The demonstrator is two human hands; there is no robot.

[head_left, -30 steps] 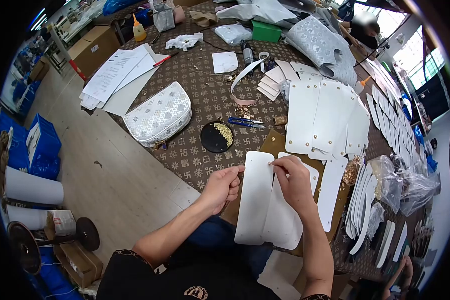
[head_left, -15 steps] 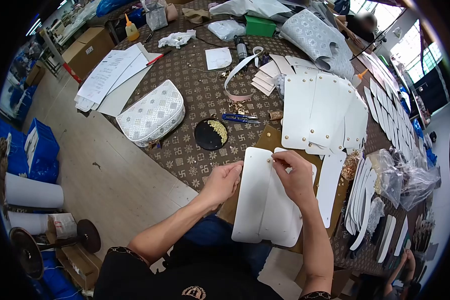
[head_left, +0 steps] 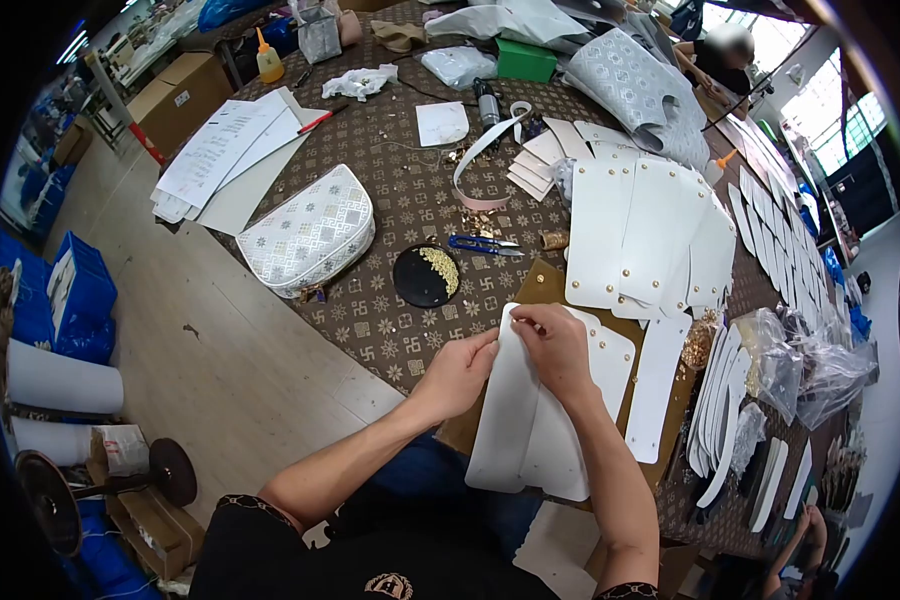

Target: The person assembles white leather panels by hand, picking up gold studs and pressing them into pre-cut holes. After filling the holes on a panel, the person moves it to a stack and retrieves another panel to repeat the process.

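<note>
In front of me, white panels [head_left: 510, 430] overlap on a brown board [head_left: 542, 283]. My left hand [head_left: 460, 372] pinches the left edge of the top panel near its upper end. The fingertips of my right hand [head_left: 553, 345] are closed together at the panel's upper corner; anything between them is too small to make out. Just behind the hands, a round black dish [head_left: 415, 278] holds small gold pieces [head_left: 442, 268]. Blue-handled snips [head_left: 482, 244] lie beside it. Gold studs show on a white panel [head_left: 615, 362] right of my right hand.
Studded white panels [head_left: 650, 230] are fanned out behind right. A patterned white bag [head_left: 310, 230] and papers [head_left: 220, 150] are at the left. Stacked strips [head_left: 715, 400] and plastic bags [head_left: 820, 360] lie at the right. Another person [head_left: 725, 60] is at the far right.
My right hand has moved left to the top panel's corner, and the panels underneath show more at the right. My left hand has shifted slightly down and stays on the edge.
</note>
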